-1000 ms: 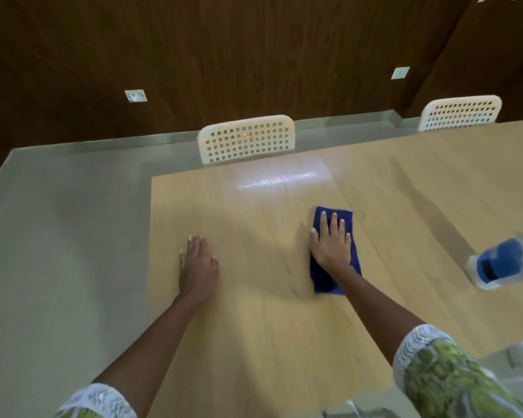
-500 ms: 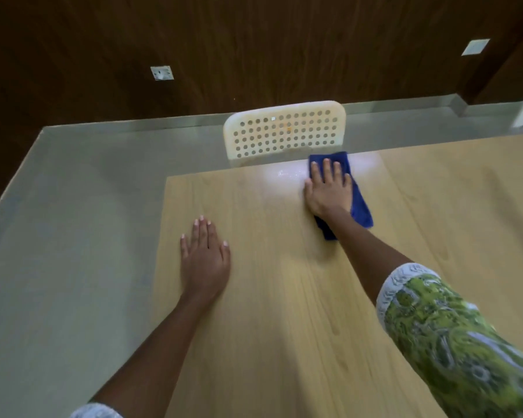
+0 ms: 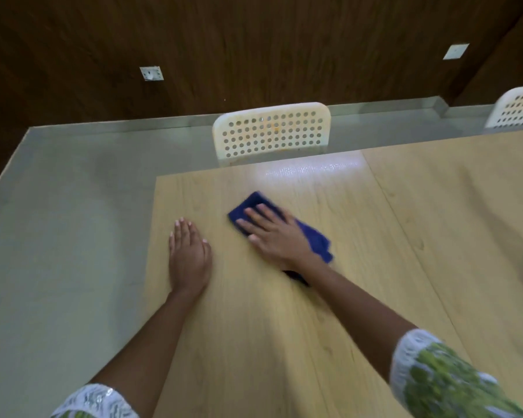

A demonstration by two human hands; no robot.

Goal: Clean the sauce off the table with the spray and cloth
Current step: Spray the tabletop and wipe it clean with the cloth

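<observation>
A blue cloth [image 3: 313, 239] lies flat on the light wooden table [image 3: 284, 327], left of its middle. My right hand [image 3: 274, 233] presses on it with straight fingers pointing up and left; the cloth shows beyond the fingertips and behind the wrist. My left hand [image 3: 189, 254] rests flat on the bare table near its left edge, a little left of the cloth. No sauce is visible on the wood. The spray bottle is out of view.
A white perforated chair [image 3: 271, 131] stands at the table's far edge, and a second chair [image 3: 517, 108] shows at the far right. Grey floor [image 3: 58, 236] lies left of the table. A dark wooden wall is behind. A seam crosses the table on the right.
My right hand has slid the cloth from the far edge near the chair back toward me and to the left. My left hand has stayed flat in place.
</observation>
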